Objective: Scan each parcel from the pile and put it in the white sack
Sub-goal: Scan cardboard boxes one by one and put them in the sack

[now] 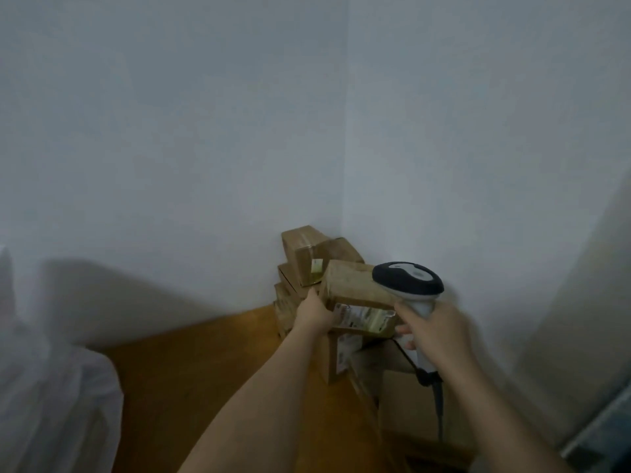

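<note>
Right hand [435, 331]: fingers wrapped round the grip of a handheld barcode scanner [409, 285], held upright, its dark grey head with a light panel above the fist. A dark cable [438, 404] hangs from the base of the grip.

Left hand [314, 312]: arm stretched forward, fingers and thumb clasped on the left end of a brown cardboard parcel [351, 288]. The parcel sits level with the scanner head and just left of it, touching or overlapping it in view. Its near face carries a printed shipping label [363, 317] under glossy tape; the print is blurred and cannot be read.

Below and right of the held parcel: more cardboard boxes [406, 401] on the wooden floor [191, 377], one standing on end with a label on its side.

Behind: a stack of taped boxes [307, 257] pushed into the corner where two pale walls [205, 131] meet.

Lower left edge: white, translucent material, apparently the white sack [51, 404], on the floor, well apart from the pile. Blur prevents telling whether its mouth is open.
</note>
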